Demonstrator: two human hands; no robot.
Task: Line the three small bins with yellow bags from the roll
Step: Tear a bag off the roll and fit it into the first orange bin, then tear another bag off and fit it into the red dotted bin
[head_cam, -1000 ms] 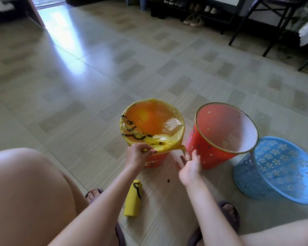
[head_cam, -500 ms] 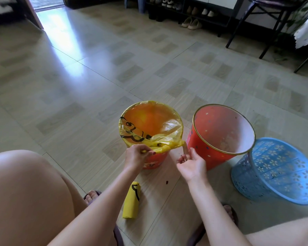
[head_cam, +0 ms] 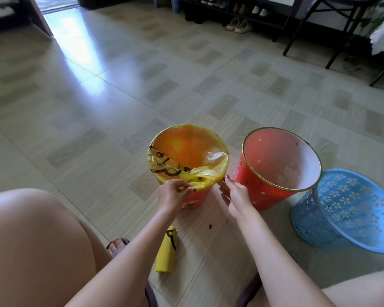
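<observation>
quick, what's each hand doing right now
Left hand: pinching the yellow bag at the bin's near rim.
Right hand: pinching the bag's edge beside it.

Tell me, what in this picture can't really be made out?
- Head view: the blue basket is cut off by the right edge, so its far side is unseen.
- The black print on the yellow bag is crumpled and folded, so it cannot be read.
- The orange bin is mostly covered by the bag and the left hand.
- Whether the right hand pinches the bag's edge is too small to tell.
</observation>
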